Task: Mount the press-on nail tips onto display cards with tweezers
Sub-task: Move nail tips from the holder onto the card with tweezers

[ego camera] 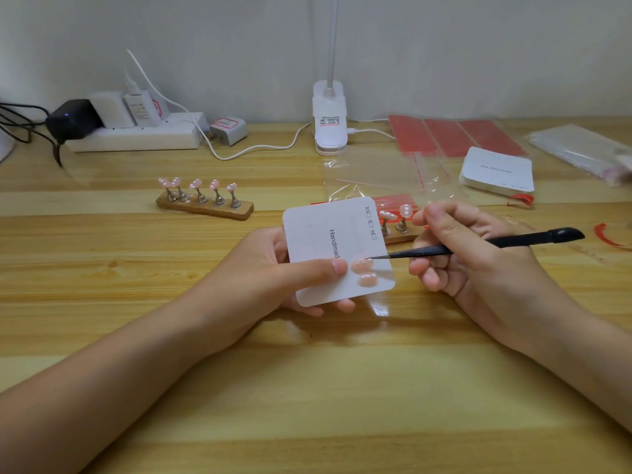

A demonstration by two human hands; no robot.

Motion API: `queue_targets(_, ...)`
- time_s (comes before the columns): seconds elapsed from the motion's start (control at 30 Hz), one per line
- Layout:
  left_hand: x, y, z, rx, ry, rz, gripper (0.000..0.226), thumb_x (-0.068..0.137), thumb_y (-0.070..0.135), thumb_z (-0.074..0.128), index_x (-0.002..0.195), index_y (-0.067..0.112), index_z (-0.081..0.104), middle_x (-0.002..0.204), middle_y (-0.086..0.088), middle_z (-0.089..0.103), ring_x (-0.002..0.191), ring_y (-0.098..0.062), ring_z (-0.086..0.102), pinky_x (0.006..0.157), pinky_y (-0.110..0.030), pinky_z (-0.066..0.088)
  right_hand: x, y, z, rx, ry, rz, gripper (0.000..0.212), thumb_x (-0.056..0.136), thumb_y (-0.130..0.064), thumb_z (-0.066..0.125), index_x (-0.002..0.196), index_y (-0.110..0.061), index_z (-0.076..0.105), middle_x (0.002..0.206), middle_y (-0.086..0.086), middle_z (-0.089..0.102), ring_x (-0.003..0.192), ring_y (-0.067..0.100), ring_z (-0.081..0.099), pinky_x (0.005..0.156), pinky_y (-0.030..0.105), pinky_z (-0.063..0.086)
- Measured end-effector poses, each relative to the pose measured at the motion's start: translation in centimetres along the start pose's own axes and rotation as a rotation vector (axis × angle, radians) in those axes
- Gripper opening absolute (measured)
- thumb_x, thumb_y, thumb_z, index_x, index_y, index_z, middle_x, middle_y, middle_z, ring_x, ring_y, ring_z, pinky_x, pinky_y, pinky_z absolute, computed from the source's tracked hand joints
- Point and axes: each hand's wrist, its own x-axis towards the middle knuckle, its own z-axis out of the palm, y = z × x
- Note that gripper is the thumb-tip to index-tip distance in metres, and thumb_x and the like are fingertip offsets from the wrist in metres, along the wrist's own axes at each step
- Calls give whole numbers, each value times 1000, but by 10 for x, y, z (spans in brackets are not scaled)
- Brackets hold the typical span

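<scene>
Holding the white card (328, 241) up off the table (307, 388), the left hand (273, 268) grips it with the thumb pressed on its face, just beside two pink nails (362, 272) already stuck near the lower corner. The right hand (478, 254) pinches black tweezers (478, 246), whose tip touches the upper nail. Pushing too hard could likely skew that nail or bend the unsupported card; the thumb so near might smear it. More nails wait on the stand (205, 203) beyond the left hand and another stand (398, 230) behind the card.
</scene>
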Motion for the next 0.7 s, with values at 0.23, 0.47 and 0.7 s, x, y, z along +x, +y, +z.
queue_targets(0.23,-1,-1,0,-11,3,1,18,72,16,65,85,25,74,88,-3,74,68,-18,71,47,-15,48,-1,1,1,-10,-7,-39,16,68,-27,59,71,-12,60,48,2,54,42,11,56,38,15,43)
queue_targets(0.47,-1,-1,0,-25,4,2,19,72,15,65,88,22,73,89,-4,74,67,-19,71,47,-16,49,-2,1,0,-58,-20,-123,18,69,-26,58,75,-9,58,50,1,56,44,12,58,39,16,44)
queue_targets(0.7,-2,-1,0,-24,18,7,18,71,14,65,86,21,73,89,-4,74,66,-19,71,47,-16,49,-3,2,-1,-158,-59,-238,16,78,-28,62,74,-13,60,53,3,59,42,12,56,43,15,44)
